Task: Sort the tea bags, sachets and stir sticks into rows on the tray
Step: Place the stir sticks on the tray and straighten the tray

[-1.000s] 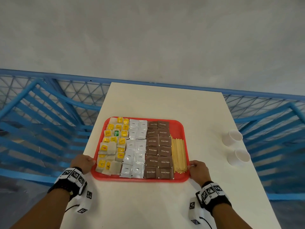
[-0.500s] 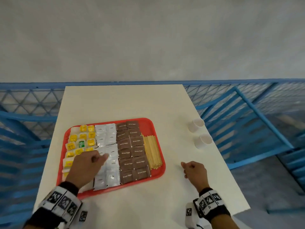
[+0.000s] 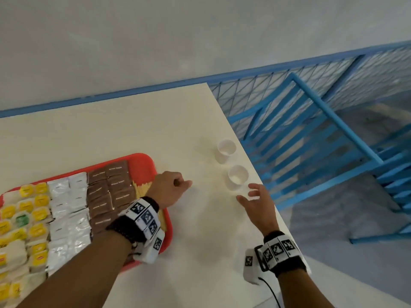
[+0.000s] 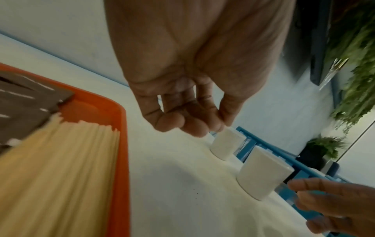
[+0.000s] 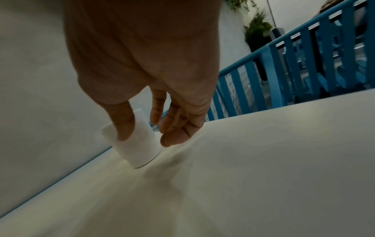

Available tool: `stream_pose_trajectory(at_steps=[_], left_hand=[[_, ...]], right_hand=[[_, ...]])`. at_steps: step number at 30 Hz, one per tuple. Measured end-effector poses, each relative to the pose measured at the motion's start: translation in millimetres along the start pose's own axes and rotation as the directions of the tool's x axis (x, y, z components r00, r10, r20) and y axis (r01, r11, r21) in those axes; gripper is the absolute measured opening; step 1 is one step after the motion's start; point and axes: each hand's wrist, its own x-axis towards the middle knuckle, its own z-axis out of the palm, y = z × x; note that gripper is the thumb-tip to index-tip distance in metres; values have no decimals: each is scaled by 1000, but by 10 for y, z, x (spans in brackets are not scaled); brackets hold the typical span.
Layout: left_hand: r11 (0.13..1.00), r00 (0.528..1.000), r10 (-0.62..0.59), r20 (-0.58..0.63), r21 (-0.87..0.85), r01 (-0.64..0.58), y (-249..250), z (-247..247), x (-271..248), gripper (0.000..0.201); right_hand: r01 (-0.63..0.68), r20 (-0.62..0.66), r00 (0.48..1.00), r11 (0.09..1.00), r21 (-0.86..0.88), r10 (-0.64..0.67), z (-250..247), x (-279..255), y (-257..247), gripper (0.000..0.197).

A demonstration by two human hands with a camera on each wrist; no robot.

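Note:
The red tray (image 3: 142, 157) lies at the left, filled in rows: yellow-tagged tea bags (image 3: 29, 210), silver sachets (image 3: 66, 196), brown sachets (image 3: 111, 185) and wooden stir sticks (image 4: 61, 168) along its right rim (image 4: 121, 144). My left hand (image 3: 184, 184) hovers over the table just right of the tray, fingers loosely curled and holding nothing (image 4: 182, 121). My right hand (image 3: 251, 194) is spread beside the near white cup (image 3: 237, 180). In the right wrist view its thumb lies on one side of this cup (image 5: 138, 147) and its fingers on the other; I cannot tell whether they touch it.
A second white cup (image 3: 225, 150) stands just beyond the near one, both close to the right edge of the cream table (image 3: 200, 230). A blue slatted chair (image 3: 311, 141) and blue mesh railing stand past that edge. A grey wall lies behind.
My view has swung right. The left hand left the tea bags and crossed the tray to the table. The right hand reached forward to the near cup and spread its fingers.

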Motion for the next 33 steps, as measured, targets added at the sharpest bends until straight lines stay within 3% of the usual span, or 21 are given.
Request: stream_pose_trajectory(at_steps=[4, 8, 10, 13, 16, 17, 22, 26, 33], left_hand=[[997, 997, -72, 8, 43, 71, 97, 238, 308, 34], [995, 995, -98, -34, 10, 98, 187, 374, 537, 24], [990, 989, -117, -90, -84, 109, 286, 457, 685, 23], [961, 984, -127, -126, -260, 90, 481, 658, 952, 74], [963, 991, -109, -80, -257, 85, 645, 898, 1194, 112], [966, 991, -112, -73, -244, 91, 686, 964, 1260, 111], [978, 990, -76, -118, -201, 51, 740, 971, 1292, 72], [990, 992, -33, -119, -139, 16, 477, 665, 956, 66], [988, 927, -139, -348, 20, 156, -317, 91, 474, 67]], right_hand=[[133, 109, 985, 991, 14, -134, 43, 365, -7, 94], [231, 149, 963, 973, -13, -226, 157, 468, -126, 72], [269, 171, 950, 963, -21, -262, 161, 341, -115, 67], [289, 193, 938, 957, 30, -289, 4, 25, 18, 65], [318, 187, 929, 947, 43, -320, -245, -255, 237, 66], [324, 186, 927, 945, 40, -326, -323, -328, 296, 67], [263, 218, 938, 962, 67, -271, -497, -568, 483, 71], [253, 202, 943, 964, 77, -263, -441, -717, 414, 68], [277, 244, 924, 955, 103, -294, -72, -874, 188, 67]])
